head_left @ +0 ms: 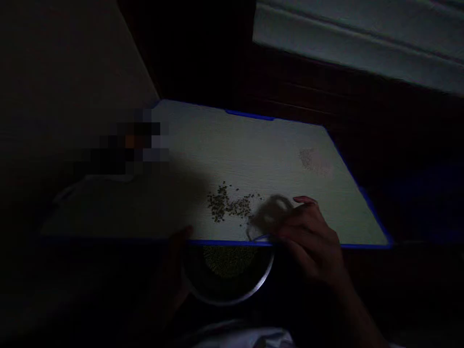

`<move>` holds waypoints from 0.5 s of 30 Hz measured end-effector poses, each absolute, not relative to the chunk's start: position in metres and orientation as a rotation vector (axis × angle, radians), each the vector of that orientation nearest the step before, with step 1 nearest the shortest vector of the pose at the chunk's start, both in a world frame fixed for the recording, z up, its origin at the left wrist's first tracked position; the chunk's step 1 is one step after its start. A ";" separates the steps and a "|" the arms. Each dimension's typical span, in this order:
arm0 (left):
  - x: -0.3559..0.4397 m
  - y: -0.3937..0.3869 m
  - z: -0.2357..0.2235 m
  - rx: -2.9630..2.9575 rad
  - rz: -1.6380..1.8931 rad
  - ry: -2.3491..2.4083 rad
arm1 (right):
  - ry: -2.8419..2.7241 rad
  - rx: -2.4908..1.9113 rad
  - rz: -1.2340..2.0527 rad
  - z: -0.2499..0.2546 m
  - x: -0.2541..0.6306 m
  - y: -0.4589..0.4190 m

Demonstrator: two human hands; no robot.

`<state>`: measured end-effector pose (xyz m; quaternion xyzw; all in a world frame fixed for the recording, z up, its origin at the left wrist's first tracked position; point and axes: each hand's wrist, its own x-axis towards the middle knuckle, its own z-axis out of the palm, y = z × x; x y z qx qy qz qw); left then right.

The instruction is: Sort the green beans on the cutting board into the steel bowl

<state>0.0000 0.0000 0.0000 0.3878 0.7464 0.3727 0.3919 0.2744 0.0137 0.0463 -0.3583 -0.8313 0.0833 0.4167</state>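
The scene is very dark. A pale board with a blue rim [253,116] lies in front of me, with a small heap of greenish grains [228,205] near its front edge. My left hand [172,275] grips the side of a round metal bowl [261,278] held just under the board's front edge; the bowl holds more of the same grains. My right hand [311,239] rests on the board's front edge beside the heap, fingers curled over a blurred, pale object [273,212] that I cannot make out.
A faint patch of pale powder or grains [315,159] lies at the board's far right. A light-coloured ledge or fabric [362,43] runs along the top right. A blurred-out patch [130,142] sits at the board's left. Everything around is in deep shadow.
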 end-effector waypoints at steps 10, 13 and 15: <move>-0.019 0.000 -0.021 1.040 0.992 1.801 | -2.083 -0.910 0.174 0.045 0.273 0.013; -0.017 0.002 -0.026 1.022 0.999 1.803 | -2.101 -0.916 0.189 0.046 0.273 0.013; -0.017 0.003 -0.026 1.023 0.997 1.799 | -2.104 -0.916 0.200 0.047 0.273 0.013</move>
